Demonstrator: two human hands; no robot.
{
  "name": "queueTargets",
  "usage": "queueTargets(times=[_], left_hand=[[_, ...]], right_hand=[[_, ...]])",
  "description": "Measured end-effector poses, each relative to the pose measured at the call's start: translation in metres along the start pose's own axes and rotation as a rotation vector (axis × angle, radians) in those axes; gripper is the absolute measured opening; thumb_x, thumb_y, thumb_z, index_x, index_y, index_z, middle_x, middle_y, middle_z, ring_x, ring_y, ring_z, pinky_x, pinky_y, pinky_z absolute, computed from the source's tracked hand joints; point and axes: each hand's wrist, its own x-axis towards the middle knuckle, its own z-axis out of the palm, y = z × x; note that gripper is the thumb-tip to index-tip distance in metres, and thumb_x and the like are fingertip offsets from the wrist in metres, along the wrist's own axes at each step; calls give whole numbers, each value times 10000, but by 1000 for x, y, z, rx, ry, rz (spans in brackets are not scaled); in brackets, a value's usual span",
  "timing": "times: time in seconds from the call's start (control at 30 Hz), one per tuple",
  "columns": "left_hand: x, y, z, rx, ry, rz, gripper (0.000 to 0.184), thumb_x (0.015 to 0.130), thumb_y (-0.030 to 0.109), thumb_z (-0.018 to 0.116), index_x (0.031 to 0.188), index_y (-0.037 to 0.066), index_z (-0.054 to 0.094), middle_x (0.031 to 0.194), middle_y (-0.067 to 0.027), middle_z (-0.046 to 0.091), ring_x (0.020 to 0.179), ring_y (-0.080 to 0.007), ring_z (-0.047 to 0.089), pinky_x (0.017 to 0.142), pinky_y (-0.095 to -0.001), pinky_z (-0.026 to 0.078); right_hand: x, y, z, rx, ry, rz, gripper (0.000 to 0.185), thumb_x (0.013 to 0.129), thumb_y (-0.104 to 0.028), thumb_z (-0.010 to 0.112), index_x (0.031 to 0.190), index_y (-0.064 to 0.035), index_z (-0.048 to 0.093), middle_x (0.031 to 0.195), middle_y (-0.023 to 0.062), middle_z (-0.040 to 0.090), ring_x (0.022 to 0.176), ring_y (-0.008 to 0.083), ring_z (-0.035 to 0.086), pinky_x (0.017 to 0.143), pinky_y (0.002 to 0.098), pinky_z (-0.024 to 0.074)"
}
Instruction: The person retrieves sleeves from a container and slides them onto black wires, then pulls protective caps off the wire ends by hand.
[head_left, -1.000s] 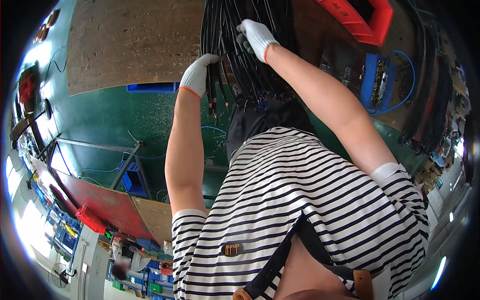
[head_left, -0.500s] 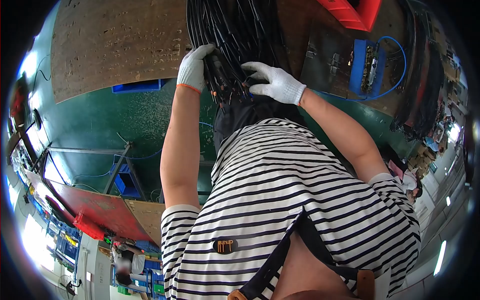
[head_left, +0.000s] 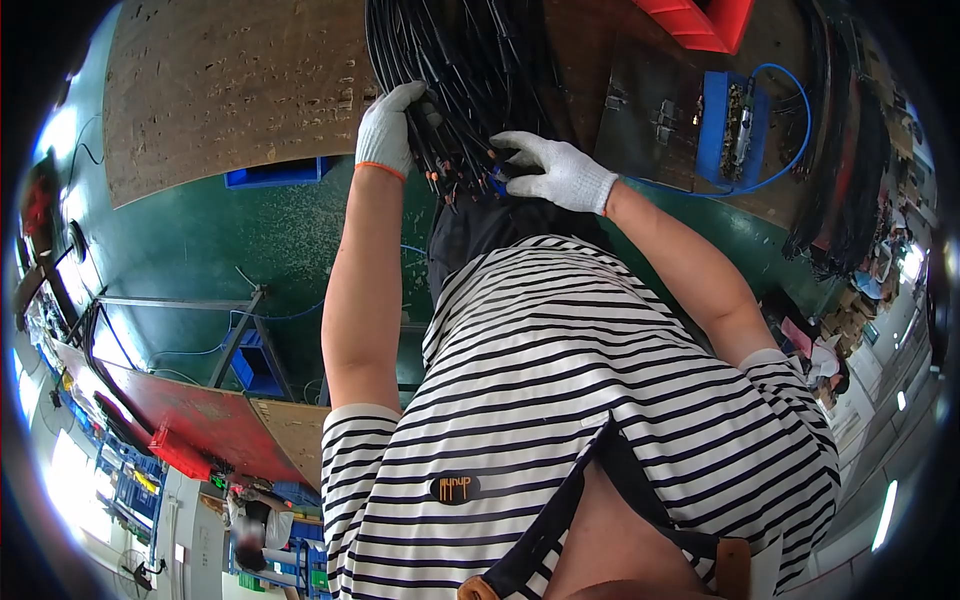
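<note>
A thick bundle of black cables hangs over the near edge of the wooden table, its stripped ends, some with orange and blue bits, close to my waist. My left hand, in a white glove with an orange cuff, is wrapped round the bundle's left side, fingers partly hidden by the cables. On the right of the cable ends is my right hand, also gloved, with thumb and fingers apart and the fingertips beside the ends. Nothing can be seen gripped in it.
The brown tabletop spreads to the left. A red bin and a blue tray of small metal parts lie at the right, near a blue hose. More black cables hang beyond. Co-workers are visible at lower left and far right.
My right hand has left the upper cables and come down beside their ends, its fingers spreading. The cable ends are gathered closer together, with my left hand still at their left side.
</note>
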Motion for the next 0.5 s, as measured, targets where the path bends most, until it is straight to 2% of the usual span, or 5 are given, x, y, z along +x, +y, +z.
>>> queueTargets(times=[0.2,0.3,0.4,0.5], left_hand=[[3,-1,-5,20,-5,23,185,953,178,723,1010,3,715,839,-79,721,696,-179,710,633,-319,598],[2,0,-5,28,7,36,193,945,188,726,1009,6,711,826,-84,720,675,-178,707,599,-315,586],[0,2,-5,64,-2,30,210,933,203,735,1013,12,703,807,-89,714,637,-181,698,549,-315,567],[-3,6,-1,94,-12,-1,230,921,207,748,1035,16,688,788,-89,705,602,-186,687,506,-321,549]], right_hand=[[4,19,11,307,-54,-57,733,931,-132,765,1584,-37,449,1510,153,571,1405,309,539,1200,419,413],[0,13,7,321,-33,-55,727,935,-123,762,1583,-23,447,1494,139,580,1374,286,546,1196,409,411],[4,10,5,346,-34,-27,718,941,-127,760,1577,-9,447,1487,156,576,1375,273,538,1165,395,446],[19,6,13,396,5,-1,681,948,-111,757,1550,15,463,1418,160,623,1312,241,589,1096,367,497]])
